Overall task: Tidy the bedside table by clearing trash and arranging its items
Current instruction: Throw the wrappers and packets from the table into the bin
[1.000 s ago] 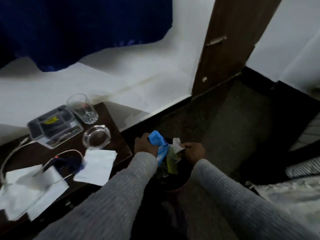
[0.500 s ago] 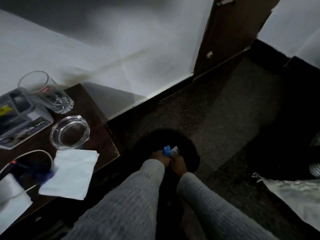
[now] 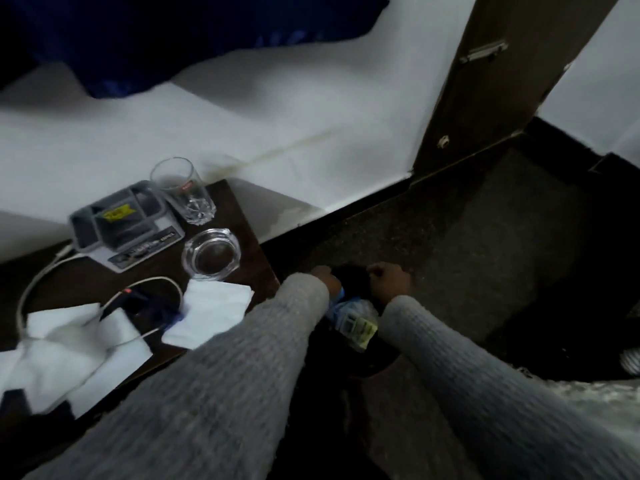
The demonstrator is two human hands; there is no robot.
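So the trash, a crumpled blue and clear wrapper bundle, is sitting in the dark bin on the floor right beside the desk, down between both grey sleeves. The left hand is mostly hidden behind its cuff with the blue bit touching it, so I honestly can't tell if it's gripping, and the right hand has its fingers curled up at the bin's far side, but can't tell around what. Up on the desk there's a glass, an ashtray, a grey tray, white napkins and a white cable.
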